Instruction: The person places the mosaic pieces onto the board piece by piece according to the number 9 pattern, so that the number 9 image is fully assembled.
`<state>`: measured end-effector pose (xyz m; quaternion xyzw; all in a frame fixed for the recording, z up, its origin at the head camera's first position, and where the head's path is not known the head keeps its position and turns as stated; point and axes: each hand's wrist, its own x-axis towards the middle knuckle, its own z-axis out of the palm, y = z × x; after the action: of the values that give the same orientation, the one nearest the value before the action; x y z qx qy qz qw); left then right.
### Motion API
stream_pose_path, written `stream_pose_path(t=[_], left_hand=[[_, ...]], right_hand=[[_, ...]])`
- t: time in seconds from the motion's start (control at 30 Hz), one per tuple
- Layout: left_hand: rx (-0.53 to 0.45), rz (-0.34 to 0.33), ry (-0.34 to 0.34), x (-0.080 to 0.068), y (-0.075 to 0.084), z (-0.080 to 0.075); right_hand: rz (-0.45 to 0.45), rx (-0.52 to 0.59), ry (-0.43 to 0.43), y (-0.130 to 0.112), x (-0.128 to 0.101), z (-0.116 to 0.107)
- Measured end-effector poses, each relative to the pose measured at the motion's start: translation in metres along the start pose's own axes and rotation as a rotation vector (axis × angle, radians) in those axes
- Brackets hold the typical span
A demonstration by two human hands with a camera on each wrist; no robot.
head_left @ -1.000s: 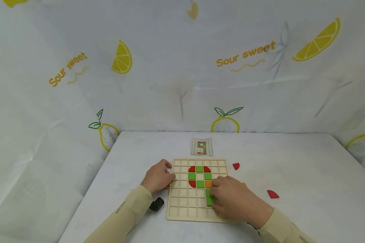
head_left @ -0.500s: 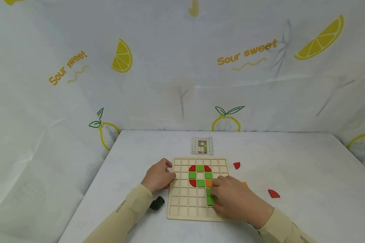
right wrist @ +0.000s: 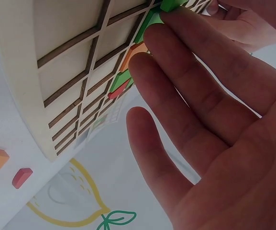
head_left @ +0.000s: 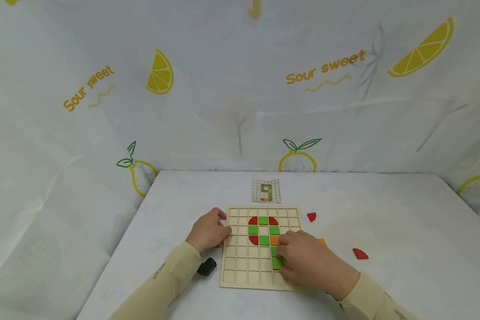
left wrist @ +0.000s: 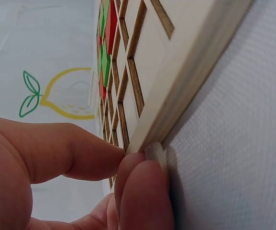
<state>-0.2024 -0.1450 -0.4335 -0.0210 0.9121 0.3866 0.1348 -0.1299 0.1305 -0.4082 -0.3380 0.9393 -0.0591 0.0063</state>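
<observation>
A wooden grid board lies on the table, with red, green and orange tiles set in its cells. My left hand pinches the board's left edge, thumb on top and fingertips at its side, as the left wrist view shows. Over the board's lower right part, my right hand holds a green square tile at the low end of the coloured column. In the right wrist view this green tile stands slightly raised at the index fingertip; the other fingers are spread over the board. The board's lower right corner is hidden by the right hand.
Behind the board lies a small pattern card. Right of the board are a red quarter-round tile, another red tile and an orange tile partly behind the right hand. A black object sits by the left sleeve.
</observation>
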Motion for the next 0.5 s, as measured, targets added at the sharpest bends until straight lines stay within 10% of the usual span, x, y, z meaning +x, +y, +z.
stream_pose_path(t=[0.5], left_hand=[[-0.006, -0.004, 0.001, -0.0005, 0.0008, 0.0001]], right_hand=[[0.016, 0.009, -0.027, -0.0014, 0.0001, -0.0027]])
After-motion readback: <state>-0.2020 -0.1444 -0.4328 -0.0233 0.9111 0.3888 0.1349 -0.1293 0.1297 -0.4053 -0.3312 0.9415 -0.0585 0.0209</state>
